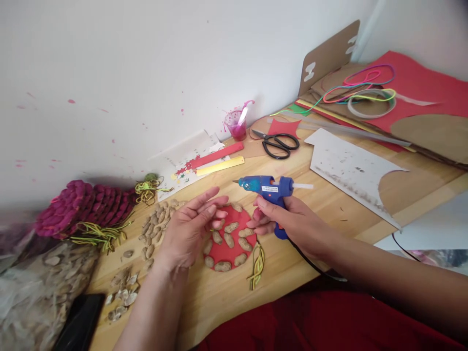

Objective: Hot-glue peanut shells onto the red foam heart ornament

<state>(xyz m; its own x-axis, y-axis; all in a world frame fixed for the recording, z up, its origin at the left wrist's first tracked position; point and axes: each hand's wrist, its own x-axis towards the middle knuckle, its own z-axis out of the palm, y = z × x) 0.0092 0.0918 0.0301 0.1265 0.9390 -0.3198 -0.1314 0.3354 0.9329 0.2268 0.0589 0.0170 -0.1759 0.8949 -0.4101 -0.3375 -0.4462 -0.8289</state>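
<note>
My right hand (292, 222) grips the handle of a blue glue gun (268, 187), nozzle pointing left, a white glue stick poking out of its back. My left hand (192, 226) is palm up with fingers stretched out over the left edge of a red disc (228, 253); its fingertips pinch a peanut shell (218, 225). Several peanut shells lie in a ring on the disc, with more at its centre. A heap of loose peanut shells (155, 226) lies just left of my left hand.
On the wooden table (329, 204): black scissors (278, 143), a pink cup (237, 124), red and yellow strips (215, 161), white card (347, 165), magenta woven piece (84, 207), yellow-green cords (258, 263). Cardboard, red sheets and coloured cords sit at the right back. The wall is close behind.
</note>
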